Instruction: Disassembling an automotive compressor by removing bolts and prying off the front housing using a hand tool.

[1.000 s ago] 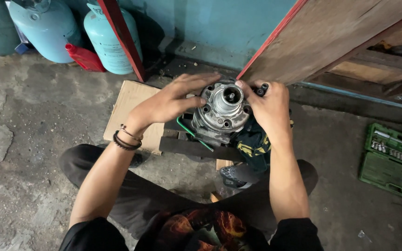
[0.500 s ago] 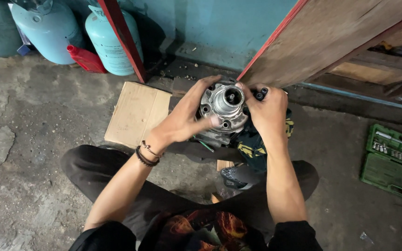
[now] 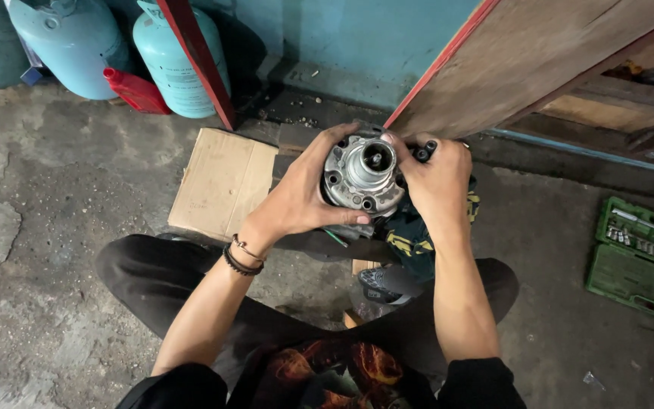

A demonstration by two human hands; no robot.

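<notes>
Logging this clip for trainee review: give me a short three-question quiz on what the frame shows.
1. True or false: both hands grip the round metal part.
2. Which wrist wears bracelets? A) left B) right
3. What lies open on the floor to the person's right?

Key:
1. True: the left hand wraps its left side, the right hand its right side.
2. A: the dark bracelets sit on the left wrist.
3. A green socket set case.
</notes>
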